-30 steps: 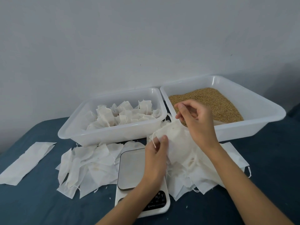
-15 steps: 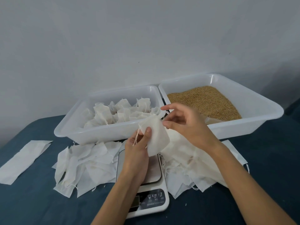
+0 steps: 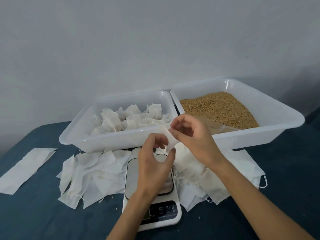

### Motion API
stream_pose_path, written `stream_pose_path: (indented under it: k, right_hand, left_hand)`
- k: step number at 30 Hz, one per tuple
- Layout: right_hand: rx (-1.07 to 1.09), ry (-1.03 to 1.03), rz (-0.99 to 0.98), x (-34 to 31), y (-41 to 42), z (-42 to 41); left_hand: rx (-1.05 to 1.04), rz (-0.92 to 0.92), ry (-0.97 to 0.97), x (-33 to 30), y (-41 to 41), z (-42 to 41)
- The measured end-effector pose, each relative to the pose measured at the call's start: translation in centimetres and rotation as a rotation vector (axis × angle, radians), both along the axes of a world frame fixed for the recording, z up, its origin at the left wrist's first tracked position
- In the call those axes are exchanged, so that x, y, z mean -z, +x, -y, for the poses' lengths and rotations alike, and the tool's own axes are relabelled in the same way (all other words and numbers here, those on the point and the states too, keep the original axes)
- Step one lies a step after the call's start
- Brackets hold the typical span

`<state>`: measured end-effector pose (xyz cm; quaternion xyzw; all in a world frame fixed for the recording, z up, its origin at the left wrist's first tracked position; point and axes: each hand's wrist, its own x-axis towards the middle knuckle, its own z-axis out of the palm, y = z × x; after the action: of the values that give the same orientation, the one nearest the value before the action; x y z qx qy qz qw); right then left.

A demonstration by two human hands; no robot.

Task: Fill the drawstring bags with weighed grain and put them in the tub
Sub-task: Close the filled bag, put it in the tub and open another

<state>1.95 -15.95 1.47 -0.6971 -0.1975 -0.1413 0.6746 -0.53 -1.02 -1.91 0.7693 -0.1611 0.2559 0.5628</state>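
Note:
Both hands hold one empty white drawstring bag (image 3: 168,138) above the kitchen scale (image 3: 152,196). My left hand (image 3: 154,165) pinches its lower edge between thumb and fingers. My right hand (image 3: 190,135) pinches its upper edge. Behind them stand two white tubs: the left tub (image 3: 86,141) holds several filled, tied bags (image 3: 128,119), the right tub (image 3: 277,122) holds brown grain (image 3: 216,108). The scale's platform is partly hidden by my left hand.
Loose empty bags lie in a heap left of the scale (image 3: 93,174) and another heap right of it (image 3: 216,181). A flat white strip (image 3: 26,168) lies at the far left on the dark blue cloth (image 3: 285,196). A grey wall stands behind the tubs.
The bag was lifted off the right heap, and both hands now pinch it higher and closer together above the scale. The camera has shifted slightly.

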Motion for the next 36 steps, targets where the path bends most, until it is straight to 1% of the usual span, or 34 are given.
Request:
stream_pose_path:
  k: [3, 5, 7, 9, 13, 15, 17, 19, 21, 23, 25, 26, 27, 28, 30, 31, 33, 34, 36]
  right_hand:
    - [0.030, -0.007, 0.060, -0.1, -0.2, -0.1]
    - [0.020, -0.086, 0.106, 0.0, -0.4, -0.3]
    - [0.029, -0.179, 0.153, 0.1, -0.5, -0.6]
    - [0.059, -0.225, 0.186, 0.3, -0.5, -0.7]
    - [0.293, -0.349, 0.292, 0.4, -0.2, -0.5]
    - [0.322, -0.402, 0.317, 0.5, -0.2, -0.6]
    - [0.247, -0.355, 0.257, 0.7, -0.4, -1.0]
    - [0.164, -0.222, 0.148, 0.6, -0.4, -1.2]
    - [0.131, -0.073, 0.049, 0.2, -0.4, -1.0]
    - [0.142, 0.057, -0.024, -0.1, -0.2, -0.5]
    - [0.091, 0.182, -0.098, -0.3, -0.1, -0.2]
    - [0.078, 0.196, -0.105, -0.2, 0.0, -0.2]
    - [0.106, 0.160, -0.077, -0.1, 0.0, -0.2]
    - [0.180, 0.072, -0.009, 0.1, 0.0, -0.2]
    - [0.348, -0.146, 0.165, 0.4, 0.0, -0.2]
    - [0.415, -0.217, 0.223, 0.5, -0.1, -0.2]
    - [0.428, -0.225, 0.256, 0.5, -0.1, -0.2]
    - [0.386, -0.198, 0.248, 0.3, -0.3, -0.3]
    - [0.267, -0.127, 0.166, 0.2, -0.6, -0.5]
  left_hand:
    - [0.092, -0.056, -0.167, -0.5, -0.2, -0.3]
    - [0.105, -0.090, -0.227, -0.7, -0.1, -0.5]
    - [0.090, -0.109, -0.204, -0.6, 0.0, -0.4]
    - [0.075, -0.117, -0.202, -0.5, 0.1, -0.4]
    - [0.038, -0.131, -0.249, -0.3, 0.4, -0.7]
    - [0.039, -0.127, -0.233, -0.4, 0.3, -0.6]
    - [0.051, -0.101, -0.183, -0.5, 0.2, -0.5]
    - [0.056, -0.089, -0.144, -0.3, 0.3, -0.5]
    - [0.060, -0.106, -0.152, -0.1, 0.3, -0.6]
    - [0.069, -0.145, -0.204, -0.5, 0.2, -0.7]
    - [0.140, -0.222, -0.333, -0.9, 0.3, -1.0]
    - [0.198, -0.268, -0.418, -1.0, 0.4, -1.1]
    - [0.237, -0.304, -0.481, -1.0, 0.5, -1.3]
    - [0.229, -0.316, -0.499, -1.0, 0.6, -1.5]
    - [0.137, -0.273, -0.421, -0.8, 0.7, -1.8]
    - [0.110, -0.247, -0.385, -0.8, 0.7, -1.8]
    - [0.095, -0.216, -0.368, -0.9, 0.6, -1.7]
    - [0.088, -0.207, -0.360, -0.9, 0.6, -1.6]
    - [0.073, -0.189, -0.336, -1.0, 0.6, -1.5]
